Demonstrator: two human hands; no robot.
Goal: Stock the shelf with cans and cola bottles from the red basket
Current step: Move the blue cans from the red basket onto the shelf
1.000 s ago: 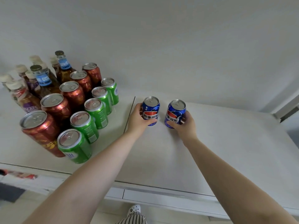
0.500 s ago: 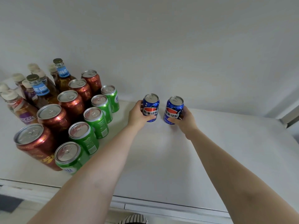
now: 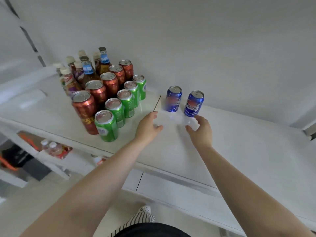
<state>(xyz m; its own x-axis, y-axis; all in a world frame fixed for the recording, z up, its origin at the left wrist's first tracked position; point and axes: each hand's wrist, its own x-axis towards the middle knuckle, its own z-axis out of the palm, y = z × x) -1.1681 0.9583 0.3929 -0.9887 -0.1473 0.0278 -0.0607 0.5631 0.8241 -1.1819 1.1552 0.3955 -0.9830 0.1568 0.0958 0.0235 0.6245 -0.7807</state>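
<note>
White flat shelf top (image 3: pixel 239 147) carries everything, wall right behind it. Red basket not in view.

Left block on the shelf: brown glass bottles with blue neck labels (image 3: pixel 102 65) and pale-capped bottles at the back, then a row of 5 tall red-brown metal cans (image 3: pixel 97 93), then a row of 5 green metal cans (image 3: pixel 118 108). Sorted by type in rows running front to back, tall stuff at the rear, likely so each row stays reachable and visible.

2 blue cola cans stand upright right of the shelf seam, at the back near the wall: left blue cola can (image 3: pixel 173 99), right blue cola can (image 3: pixel 194 104). Side by side, slight gap, looks like the start of 2 new rows beside the green ones.

Left hand (image 3: pixel 147 127): fingers loose and apart, holding nothing, well short of the left can, in front and left of it. Right hand (image 3: pixel 201 130): fingers spread and slightly curled, empty, fingertips just below the right can's base; contact unclear due to blur, no grip on it.

Judgement: both cans placed, next step is another trip to the basket.
</note>
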